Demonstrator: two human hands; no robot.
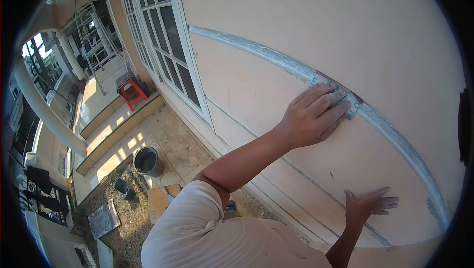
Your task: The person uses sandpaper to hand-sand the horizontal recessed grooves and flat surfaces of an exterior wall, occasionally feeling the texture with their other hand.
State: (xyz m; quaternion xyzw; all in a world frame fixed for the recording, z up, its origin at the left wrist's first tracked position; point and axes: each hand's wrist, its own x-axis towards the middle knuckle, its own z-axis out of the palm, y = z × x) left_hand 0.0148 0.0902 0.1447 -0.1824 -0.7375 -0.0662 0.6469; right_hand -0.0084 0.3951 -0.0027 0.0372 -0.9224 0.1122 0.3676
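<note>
A pale pink wall (276,6) carries a raised curved grey-white moulding (395,137) that arcs from the window down to the right. My left hand (313,115) presses a sheet of sandpaper (351,106) with printed lettering on its back against the moulding, fingers closed over it. Lower right, my right hand (368,205) is held by the wall below the curve, with fingers spread and nothing in them. Whether its palm touches the wall is hard to tell.
A white-framed window (165,31) is at the upper left. Below it are steps with a red stool (131,93) and metal scaffolding (91,31). A black bucket (149,162), a smaller dark container (124,189) and a wooden board (157,202) stand or lie on the ground.
</note>
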